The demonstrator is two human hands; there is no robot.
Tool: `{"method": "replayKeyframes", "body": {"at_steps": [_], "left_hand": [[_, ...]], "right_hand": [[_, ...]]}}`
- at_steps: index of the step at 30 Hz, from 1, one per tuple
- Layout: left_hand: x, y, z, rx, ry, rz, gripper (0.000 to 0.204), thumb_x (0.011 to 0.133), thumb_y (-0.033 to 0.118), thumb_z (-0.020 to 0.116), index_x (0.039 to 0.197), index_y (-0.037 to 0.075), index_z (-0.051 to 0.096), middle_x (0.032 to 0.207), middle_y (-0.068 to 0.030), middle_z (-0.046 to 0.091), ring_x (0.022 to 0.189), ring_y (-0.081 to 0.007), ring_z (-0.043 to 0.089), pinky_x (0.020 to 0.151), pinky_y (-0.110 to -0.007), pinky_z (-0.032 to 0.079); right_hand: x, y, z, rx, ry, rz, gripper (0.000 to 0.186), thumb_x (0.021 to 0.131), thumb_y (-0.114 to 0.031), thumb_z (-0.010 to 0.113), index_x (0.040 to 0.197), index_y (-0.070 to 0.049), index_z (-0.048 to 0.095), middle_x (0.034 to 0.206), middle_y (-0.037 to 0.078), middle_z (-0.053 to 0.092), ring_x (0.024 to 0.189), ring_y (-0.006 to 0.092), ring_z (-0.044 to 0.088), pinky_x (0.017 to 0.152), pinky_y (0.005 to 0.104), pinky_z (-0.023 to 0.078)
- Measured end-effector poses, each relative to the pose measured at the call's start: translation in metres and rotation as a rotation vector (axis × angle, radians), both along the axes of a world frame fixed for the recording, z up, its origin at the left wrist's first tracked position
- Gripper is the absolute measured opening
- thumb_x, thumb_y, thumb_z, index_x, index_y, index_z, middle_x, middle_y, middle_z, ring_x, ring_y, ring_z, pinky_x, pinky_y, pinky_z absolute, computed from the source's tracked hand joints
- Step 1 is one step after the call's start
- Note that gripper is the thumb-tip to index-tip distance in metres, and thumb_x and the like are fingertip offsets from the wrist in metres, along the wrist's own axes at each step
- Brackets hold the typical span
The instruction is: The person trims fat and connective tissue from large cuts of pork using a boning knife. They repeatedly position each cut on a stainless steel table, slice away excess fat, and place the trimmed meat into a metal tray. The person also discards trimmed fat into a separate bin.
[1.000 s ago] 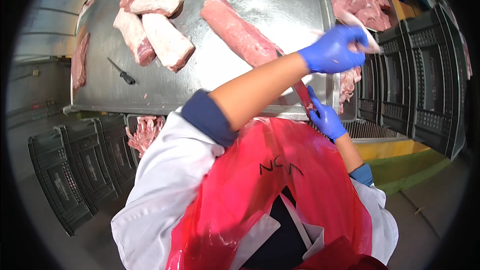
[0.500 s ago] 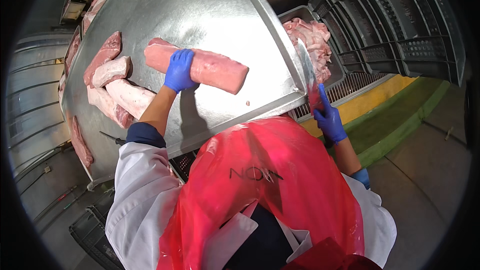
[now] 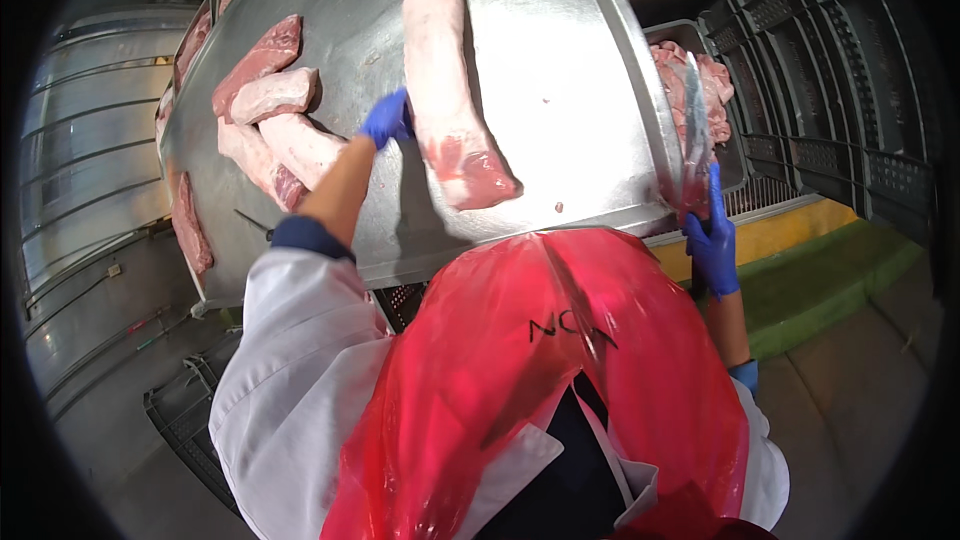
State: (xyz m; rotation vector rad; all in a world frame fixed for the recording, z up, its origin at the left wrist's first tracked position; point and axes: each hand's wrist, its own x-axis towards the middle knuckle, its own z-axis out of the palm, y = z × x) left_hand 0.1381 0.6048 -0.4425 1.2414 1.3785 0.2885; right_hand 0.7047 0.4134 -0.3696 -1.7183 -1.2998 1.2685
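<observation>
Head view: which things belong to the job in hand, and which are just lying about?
Seemingly in use:
knife in right hand
long meat piece beside left hand
metal table

Apparently lying about:
other meat pieces, left
dark crates

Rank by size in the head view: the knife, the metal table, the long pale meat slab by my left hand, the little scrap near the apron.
1. Metal table
2. Long pale meat slab
3. Knife
4. Little scrap
</observation>
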Motion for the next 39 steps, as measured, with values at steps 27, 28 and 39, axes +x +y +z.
{"method": "replayKeyframes", "body": {"at_steps": [27,28,39], "left_hand": [[0.243,-0.049,0.062,0.907,0.688,-0.439,0.055,0.075,0.036,0.076,0.119,0.007,0.060,0.121,-0.0182,0.057,0.115,-0.0361,0.054,0.095,-0.047,0.043],[0.253,-0.043,0.050,0.914,0.739,-0.455,0.048,0.075,0.035,0.075,0.112,0.007,0.062,0.114,-0.0174,0.060,0.109,-0.0347,0.056,0.093,-0.047,0.044],[0.249,-0.019,0.043,0.705,0.467,0.030,0.019,0.085,0.016,0.064,0.078,-0.002,0.065,0.075,-0.0222,0.067,0.070,-0.0346,0.068,0.066,-0.043,0.053]], "right_hand": [[-0.098,0.103,-0.049,0.039,0.327,-0.018,0.082,0.093,-0.006,0.056,0.162,-0.022,0.014,0.080,0.003,0.060,0.063,0.0069,0.054,0.054,0.0230,0.049],[-0.095,0.101,-0.051,0.037,0.337,-0.037,0.082,0.093,-0.006,0.056,0.162,-0.022,0.014,0.080,0.003,0.060,0.062,0.0068,0.054,0.054,0.0230,0.049],[-0.081,0.083,-0.053,0.091,0.230,0.035,0.084,0.092,-0.010,0.058,0.161,-0.026,0.014,0.102,0.013,0.070,0.065,0.0145,0.062,0.060,0.0299,0.053]]}}
